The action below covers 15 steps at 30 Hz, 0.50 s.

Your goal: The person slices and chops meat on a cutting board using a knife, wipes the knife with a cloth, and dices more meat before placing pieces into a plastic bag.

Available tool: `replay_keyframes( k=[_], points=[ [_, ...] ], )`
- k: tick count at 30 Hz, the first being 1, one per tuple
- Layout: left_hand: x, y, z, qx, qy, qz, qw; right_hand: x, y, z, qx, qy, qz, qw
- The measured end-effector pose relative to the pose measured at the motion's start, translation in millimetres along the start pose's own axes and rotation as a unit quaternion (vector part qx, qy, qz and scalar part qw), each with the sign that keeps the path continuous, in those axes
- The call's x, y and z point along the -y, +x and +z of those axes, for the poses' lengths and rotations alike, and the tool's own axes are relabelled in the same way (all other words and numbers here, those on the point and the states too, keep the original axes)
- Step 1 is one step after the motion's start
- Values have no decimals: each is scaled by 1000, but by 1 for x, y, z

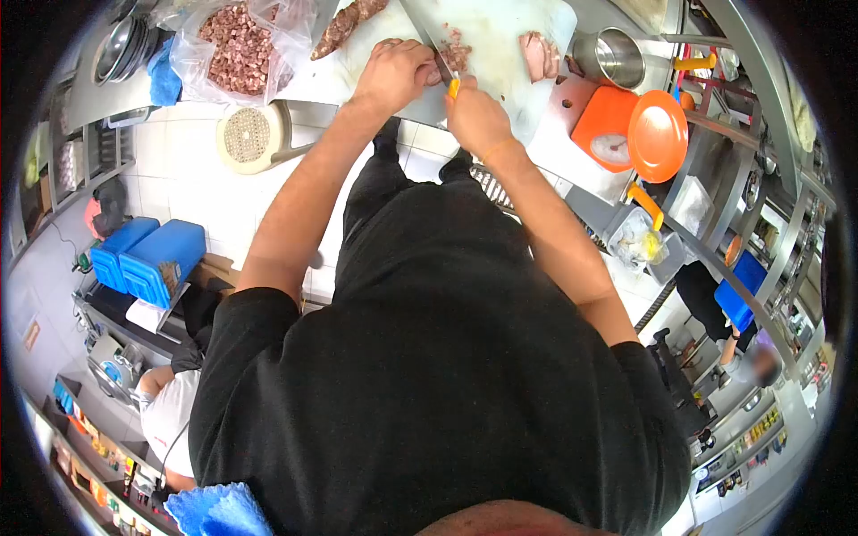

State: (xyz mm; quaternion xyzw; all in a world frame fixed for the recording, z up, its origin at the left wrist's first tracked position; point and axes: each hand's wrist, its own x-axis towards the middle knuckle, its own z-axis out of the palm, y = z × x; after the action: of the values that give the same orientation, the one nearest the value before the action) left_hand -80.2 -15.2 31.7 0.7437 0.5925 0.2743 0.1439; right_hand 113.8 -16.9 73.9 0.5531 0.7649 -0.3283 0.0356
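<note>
Black shirt [429,375]: closest of all; it fills the middle of my view and hides much of the floor.
Knife [454,87]: yellow-handled, over the white cutting board [523,103], its blade slanting away from me and to my left.
Right hand [481,121]: mine, fingers wrapped round the knife's handle.
Left hand [393,73]: mine, fingers curled and drawn together just beside the blade; I cannot tell whether they pinch a piece of meat, as they cover the spot.
Chopped meat [458,49]: small bits scattered on the cutting board, to the right of the blade.
Meat slab [536,58]: pinkish, near the right edge of the cutting board.
Long meat piece [344,31]: brown, lying beyond my left hand and to its left.
Clear bag [290,67]: on the worktop [585,179] at my left, crowding that side, with diced meat [237,45] inside.
Blue cloth [164,76]: just beside the bag, near some dark bowls [114,54].
Orange scale [592,112]: right of the cutting board, partly covered in my view by a round orange plate [659,136].
Metal pot [617,58]: just beyond the scale.
Stool [246,138]: beige, perforated, on the floor to my left.
Blue bins [170,259]: farther back, on the left.
Co-workers: one person in a white top [174,415] at left; another at right, near a blue container [740,290].
Writing: the scale's dial [612,150] carries marks too small to read.
</note>
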Motion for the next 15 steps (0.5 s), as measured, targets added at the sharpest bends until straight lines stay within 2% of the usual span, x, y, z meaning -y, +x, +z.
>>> replay_keyframes(
  k=[5,8,15],
  points=[
    [-2,-4,-7,-11,-5,-36,999,11,-20,-41,9,-16,-23,1000],
    [-3,-5,-6,-18,12,-36,999,21,-47,-55,35,-44,0,998],
    [1,-3,2,-12,10,-33,999,9,-47,-7,24,-17,48,998]
  ],
)
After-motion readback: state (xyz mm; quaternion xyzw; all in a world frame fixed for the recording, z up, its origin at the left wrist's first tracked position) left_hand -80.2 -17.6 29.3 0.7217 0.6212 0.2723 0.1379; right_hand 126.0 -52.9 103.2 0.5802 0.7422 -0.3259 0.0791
